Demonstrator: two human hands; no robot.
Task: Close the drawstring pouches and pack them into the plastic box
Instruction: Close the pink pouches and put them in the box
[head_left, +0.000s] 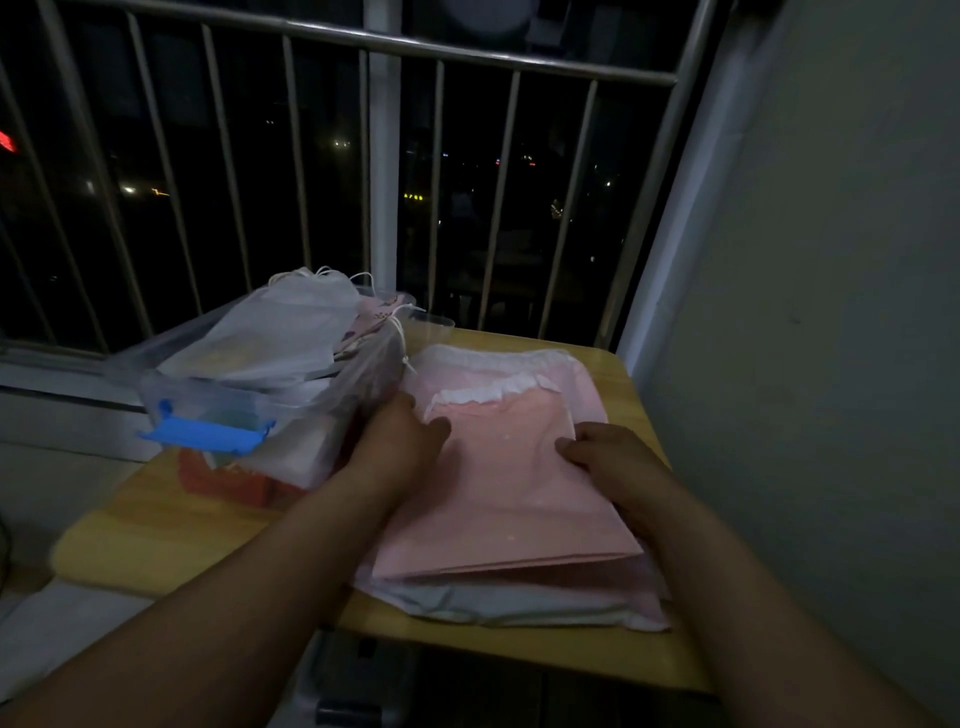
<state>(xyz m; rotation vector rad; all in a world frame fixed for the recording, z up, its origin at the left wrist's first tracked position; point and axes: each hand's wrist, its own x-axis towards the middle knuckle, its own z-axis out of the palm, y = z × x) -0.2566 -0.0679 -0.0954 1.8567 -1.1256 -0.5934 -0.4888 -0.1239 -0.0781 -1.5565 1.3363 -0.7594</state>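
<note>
In the lower middle of the frame a stack of pouches lies on the wooden tabletop, and both hands are on the top pink pouch. The right hand pinches its right edge, thumb on top. The left hand sits at its left edge with the thumb on the cloth; I cannot tell whether its fingers grip. Touching the stack on the left, the plastic box with a blue latch is heaped with white pouches, and a metal railing stands behind it.
</note>
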